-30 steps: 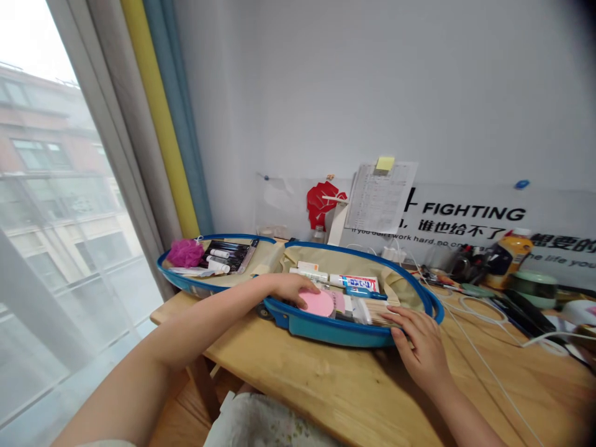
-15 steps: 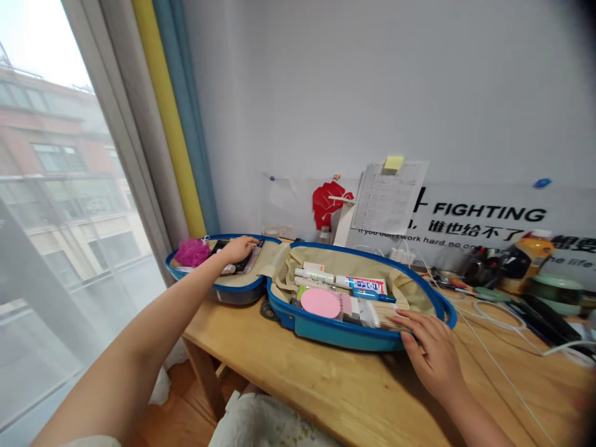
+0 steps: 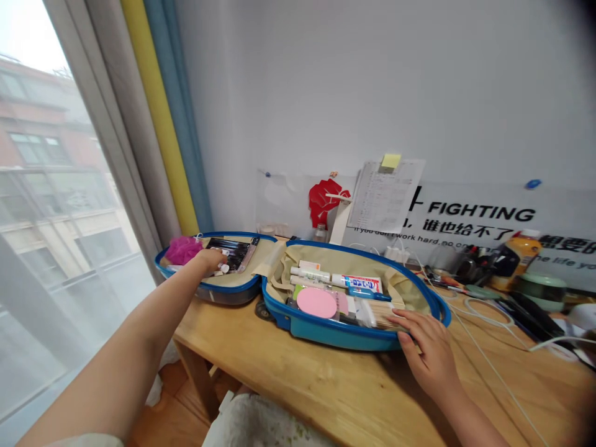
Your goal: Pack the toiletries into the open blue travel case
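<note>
A blue hard-shell suitcase (image 3: 344, 338) lies unfolded, both halves facing up. My left hand (image 3: 212, 259) reaches down into the left half, beside a small white capped tube (image 3: 225, 268) and a purple bath puff (image 3: 184, 250). Its fingers are mostly hidden, so its grip is unclear. A pack of black slim items (image 3: 233, 250) lies just beyond it. My right hand (image 3: 426, 347) is open, fingers spread over the right half's front rim, near a bundle of thin wooden sticks (image 3: 384, 312). That half also holds a pink oval item (image 3: 317, 303), a toothpaste tube (image 3: 357, 282) and a blue tube (image 3: 367, 293).
The wooden desk (image 3: 326, 379) carries the suitcase. White cables (image 3: 484, 310), an orange-labelled bottle (image 3: 516, 257) and a green lidded container (image 3: 540, 290) are at right. Clipped papers (image 3: 386, 195) hang on the wall behind; curtains (image 3: 158, 118) and a window are at left.
My left hand has drawn back from the far edge of the left half, toward the bath puff and white tube, uncovering the black pack. My right hand stays at the rim.
</note>
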Demonstrator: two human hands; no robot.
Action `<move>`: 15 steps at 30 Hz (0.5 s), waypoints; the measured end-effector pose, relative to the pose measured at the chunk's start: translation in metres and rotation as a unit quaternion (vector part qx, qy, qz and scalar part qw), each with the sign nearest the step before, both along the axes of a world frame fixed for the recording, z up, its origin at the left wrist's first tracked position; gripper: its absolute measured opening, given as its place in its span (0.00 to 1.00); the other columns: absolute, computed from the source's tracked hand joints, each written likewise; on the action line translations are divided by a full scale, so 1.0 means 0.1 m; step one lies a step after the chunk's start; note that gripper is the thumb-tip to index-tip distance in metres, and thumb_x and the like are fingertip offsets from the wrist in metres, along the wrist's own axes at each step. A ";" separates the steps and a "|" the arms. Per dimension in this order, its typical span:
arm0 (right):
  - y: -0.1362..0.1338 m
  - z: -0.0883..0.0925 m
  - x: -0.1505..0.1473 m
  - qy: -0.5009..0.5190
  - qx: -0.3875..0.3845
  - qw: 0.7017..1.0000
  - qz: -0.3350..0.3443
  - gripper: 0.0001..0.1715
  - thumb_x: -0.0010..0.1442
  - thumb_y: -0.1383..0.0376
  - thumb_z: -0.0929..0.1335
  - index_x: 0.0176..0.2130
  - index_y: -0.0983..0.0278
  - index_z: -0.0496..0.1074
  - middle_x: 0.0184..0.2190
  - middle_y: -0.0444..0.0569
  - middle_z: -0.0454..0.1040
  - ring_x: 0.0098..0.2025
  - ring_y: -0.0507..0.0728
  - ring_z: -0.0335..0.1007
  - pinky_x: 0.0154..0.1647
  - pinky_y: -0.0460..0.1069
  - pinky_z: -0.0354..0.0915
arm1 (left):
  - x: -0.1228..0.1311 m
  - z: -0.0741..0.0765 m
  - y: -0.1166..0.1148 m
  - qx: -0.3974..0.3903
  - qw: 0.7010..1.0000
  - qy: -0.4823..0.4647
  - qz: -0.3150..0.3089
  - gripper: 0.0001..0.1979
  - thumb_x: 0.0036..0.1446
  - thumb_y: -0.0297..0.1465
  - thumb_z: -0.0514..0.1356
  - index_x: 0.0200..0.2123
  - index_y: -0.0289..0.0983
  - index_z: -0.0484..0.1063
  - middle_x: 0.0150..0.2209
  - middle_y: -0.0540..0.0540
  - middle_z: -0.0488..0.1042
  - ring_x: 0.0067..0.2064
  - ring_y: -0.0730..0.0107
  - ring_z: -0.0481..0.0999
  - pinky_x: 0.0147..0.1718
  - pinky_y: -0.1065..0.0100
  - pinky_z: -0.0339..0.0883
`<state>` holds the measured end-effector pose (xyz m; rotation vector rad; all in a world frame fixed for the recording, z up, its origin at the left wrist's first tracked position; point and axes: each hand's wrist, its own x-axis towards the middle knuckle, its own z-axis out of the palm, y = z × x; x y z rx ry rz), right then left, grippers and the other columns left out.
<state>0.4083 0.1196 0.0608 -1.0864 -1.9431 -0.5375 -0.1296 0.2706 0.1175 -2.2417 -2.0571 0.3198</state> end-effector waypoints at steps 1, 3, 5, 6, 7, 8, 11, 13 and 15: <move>0.00 0.00 0.00 0.002 -0.001 1.000 0.000 0.15 0.62 0.60 0.59 0.41 0.57 0.73 0.41 0.47 0.76 0.44 0.58 0.70 0.46 0.55 0.60 | 0.00 0.01 -0.01 0.002 1.000 -0.002 0.001 0.16 0.44 0.30 0.63 0.40 0.40 0.75 0.47 0.40 0.74 0.49 0.55 0.73 0.46 0.64 0.65; 0.00 0.00 0.00 0.006 -0.001 1.000 0.000 0.15 0.62 0.60 0.59 0.41 0.57 0.73 0.41 0.47 0.76 0.44 0.58 0.70 0.46 0.56 0.61 | 0.00 0.03 -0.05 0.009 1.000 -0.013 0.006 0.16 0.46 0.31 0.63 0.41 0.38 0.74 0.47 0.39 0.75 0.48 0.55 0.73 0.45 0.64 0.65; -0.01 0.00 0.00 0.007 -0.003 1.000 0.000 0.16 0.62 0.60 0.59 0.41 0.57 0.73 0.41 0.47 0.76 0.44 0.58 0.70 0.46 0.56 0.61 | 0.01 0.07 -0.10 0.024 0.999 -0.031 0.014 0.16 0.51 0.33 0.59 0.44 0.36 0.71 0.45 0.37 0.75 0.46 0.55 0.74 0.44 0.63 0.66; -0.01 0.01 -0.01 0.007 -0.004 1.000 -0.001 0.16 0.62 0.59 0.59 0.41 0.57 0.73 0.42 0.47 0.76 0.44 0.57 0.70 0.46 0.55 0.60 | 0.02 0.10 -0.12 0.036 0.998 -0.042 0.019 0.17 0.54 0.34 0.57 0.47 0.34 0.70 0.45 0.35 0.75 0.45 0.54 0.75 0.44 0.62 0.66; -0.01 0.01 -0.01 0.005 -0.002 1.000 0.000 0.15 0.62 0.60 0.59 0.41 0.57 0.73 0.42 0.47 0.76 0.44 0.57 0.70 0.46 0.55 0.60 | 0.04 0.14 -0.13 0.050 0.997 -0.053 0.022 0.18 0.57 0.35 0.54 0.49 0.32 0.67 0.45 0.34 0.75 0.45 0.54 0.75 0.43 0.61 0.66; -0.01 0.02 -0.01 0.003 0.002 1.000 0.002 0.15 0.62 0.60 0.59 0.42 0.57 0.73 0.42 0.47 0.76 0.44 0.57 0.70 0.46 0.55 0.60 | 0.08 0.19 -0.13 0.067 0.995 -0.065 0.023 0.20 0.58 0.35 0.52 0.51 0.30 0.65 0.46 0.32 0.74 0.45 0.53 0.75 0.43 0.60 0.66; -0.02 0.03 -0.02 -0.005 0.019 1.000 0.010 0.14 0.62 0.61 0.60 0.42 0.57 0.72 0.41 0.46 0.76 0.44 0.57 0.70 0.45 0.54 0.60 | 0.36 0.40 -0.09 0.121 0.987 -0.107 -0.005 0.23 0.62 0.36 0.46 0.55 0.28 0.59 0.52 0.30 0.70 0.50 0.53 0.72 0.47 0.60 0.64; -0.02 0.04 -0.03 -0.008 0.023 1.000 0.009 0.13 0.62 0.62 0.60 0.42 0.58 0.72 0.41 0.47 0.76 0.43 0.57 0.70 0.45 0.54 0.60 | 0.67 0.55 -0.04 0.143 0.979 -0.138 -0.054 0.23 0.63 0.37 0.44 0.57 0.31 0.57 0.56 0.34 0.67 0.55 0.57 0.68 0.51 0.63 0.61; -0.02 0.04 -0.03 -0.008 0.023 1.000 0.005 0.13 0.62 0.62 0.60 0.42 0.58 0.72 0.41 0.47 0.76 0.43 0.57 0.70 0.45 0.55 0.59 | 1.07 0.64 0.01 0.143 0.968 -0.167 -0.121 0.22 0.64 0.38 0.45 0.58 0.35 0.57 0.58 0.40 0.65 0.57 0.62 0.66 0.54 0.67 0.58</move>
